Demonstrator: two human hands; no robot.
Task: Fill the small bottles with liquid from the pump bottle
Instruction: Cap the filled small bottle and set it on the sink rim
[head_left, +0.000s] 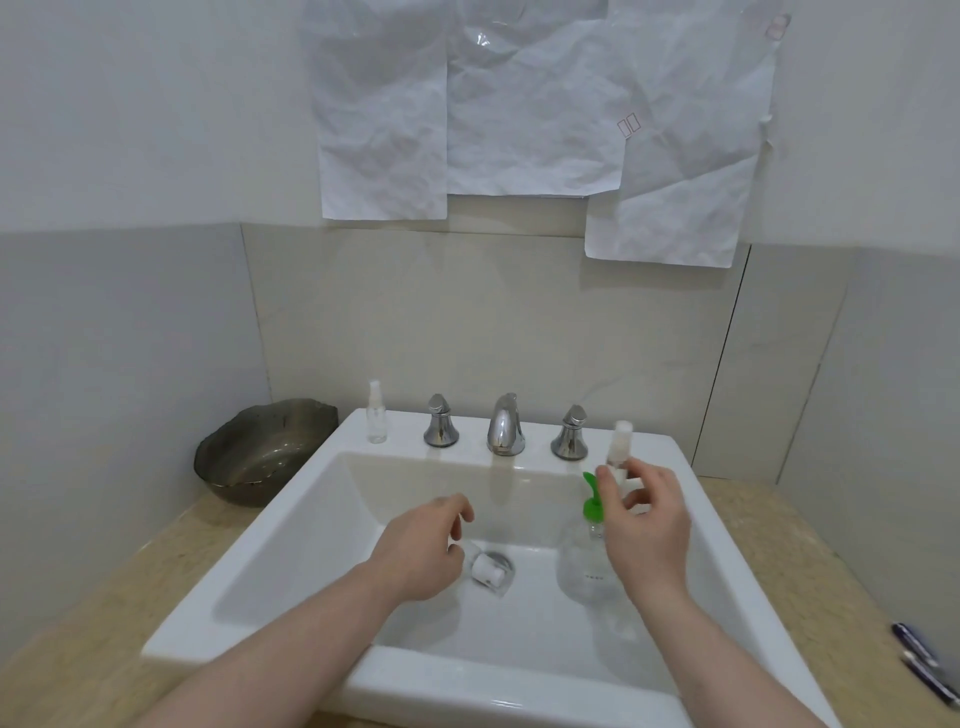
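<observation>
At the far left, a dark, wavy-rimmed glass bowl (262, 451) sits on the beige stone counter (93, 613), just beside the white rectangular ceramic sink (291, 525). On the sink's back ledge, at its left corner, a small clear plastic spray bottle with a white cap (376, 413) stands upright, apart from both hands. To its right along the ledge come a chrome left tap handle (440, 422), a chrome curved faucet spout (505, 425) and a chrome right tap handle (571, 434). Above them, crumpled white paper sheets (530, 114) hang on the wall. Over the basin, the left hand (423, 545) hovers with its fingers loosely curled; something small and clear with a white end (487, 566) lies at its fingertips near the metal drain (501, 562), but whether the fingers hold it cannot be told. Further right, a clear round pump bottle with a green pump head (584, 561) stands upright inside the basin, partly hidden behind the right hand (649, 525). That hand is raised above the pump, pinching a second small clear bottle with a white top (619, 449) upright between thumb and fingertips, its image blurred. At the far right edge, two dark blue pens (924, 665) lie on the counter.
</observation>
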